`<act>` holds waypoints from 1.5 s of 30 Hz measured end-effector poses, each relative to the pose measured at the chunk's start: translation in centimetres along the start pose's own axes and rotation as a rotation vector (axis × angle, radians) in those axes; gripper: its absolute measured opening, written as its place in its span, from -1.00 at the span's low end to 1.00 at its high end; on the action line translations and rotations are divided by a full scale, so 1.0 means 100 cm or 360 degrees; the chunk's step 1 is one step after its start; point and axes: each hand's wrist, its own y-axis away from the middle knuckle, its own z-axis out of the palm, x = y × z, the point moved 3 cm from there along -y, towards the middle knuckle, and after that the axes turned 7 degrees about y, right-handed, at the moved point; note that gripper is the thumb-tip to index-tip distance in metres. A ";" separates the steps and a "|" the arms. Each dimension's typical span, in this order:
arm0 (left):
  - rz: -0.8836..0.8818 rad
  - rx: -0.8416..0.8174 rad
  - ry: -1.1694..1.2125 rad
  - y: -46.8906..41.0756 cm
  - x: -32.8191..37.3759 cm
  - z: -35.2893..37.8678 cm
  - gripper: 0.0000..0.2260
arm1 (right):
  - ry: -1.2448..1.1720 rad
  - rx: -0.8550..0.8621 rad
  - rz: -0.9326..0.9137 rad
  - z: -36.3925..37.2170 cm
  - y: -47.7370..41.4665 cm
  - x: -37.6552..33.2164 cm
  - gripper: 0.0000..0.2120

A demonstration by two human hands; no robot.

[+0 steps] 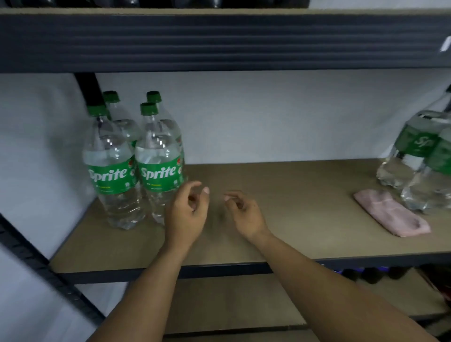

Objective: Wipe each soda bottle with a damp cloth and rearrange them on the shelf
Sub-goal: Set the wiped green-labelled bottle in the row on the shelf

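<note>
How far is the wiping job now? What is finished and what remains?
Seemingly done: four left bottles stand upright in a tight group on the shelf. In hand: nothing; the left hand and right hand hover empty, and the cloth lies folded by the right bottles. Remaining, probably: wiping and placing those. Whether any bottle is already wiped, I cannot tell.

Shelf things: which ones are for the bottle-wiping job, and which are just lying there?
For the job: left Sprite bottles, right Sprite bottles, pink cloth, shelf.
Just lying about: dark things below, dark things on the top shelf.
</note>
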 end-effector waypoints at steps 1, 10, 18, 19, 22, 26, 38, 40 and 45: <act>-0.0041 -0.0125 0.0050 -0.005 0.012 0.020 -0.82 | 0.0056 0.0056 0.0010 -0.024 -0.002 0.002 -0.79; -0.0052 -0.1048 0.0200 -0.022 0.118 0.226 -0.82 | 0.0393 0.0881 0.0179 -0.274 0.008 0.033 -0.81; 0.0029 -0.1534 0.0231 -0.013 0.210 0.389 -0.57 | 0.0380 0.1364 0.0403 -0.449 0.061 0.074 -0.77; 0.0020 -0.1580 0.0248 -0.012 0.218 0.407 -0.53 | 0.0378 0.1381 0.0441 -0.464 0.065 0.077 -0.73; 0.0000 -0.1677 0.0269 -0.007 0.234 0.456 -0.34 | 0.0243 0.1256 0.0470 -0.493 0.063 0.091 -0.58; -0.0055 -0.1756 0.0282 -0.001 0.236 0.503 0.02 | 0.0017 0.1067 0.0370 -0.506 0.051 0.103 -0.44; -0.0050 -0.1555 0.0697 0.035 0.223 0.504 0.04 | 0.0263 0.0729 0.0241 -0.530 0.070 0.123 -0.25; -0.0013 -0.1540 0.0701 0.038 0.220 0.497 0.00 | 0.0370 0.0626 0.0211 -0.527 0.076 0.120 -0.27; 0.0023 -0.1442 0.0757 0.047 0.222 0.467 -0.04 | 0.0407 0.0537 0.0078 -0.508 0.084 0.110 -0.19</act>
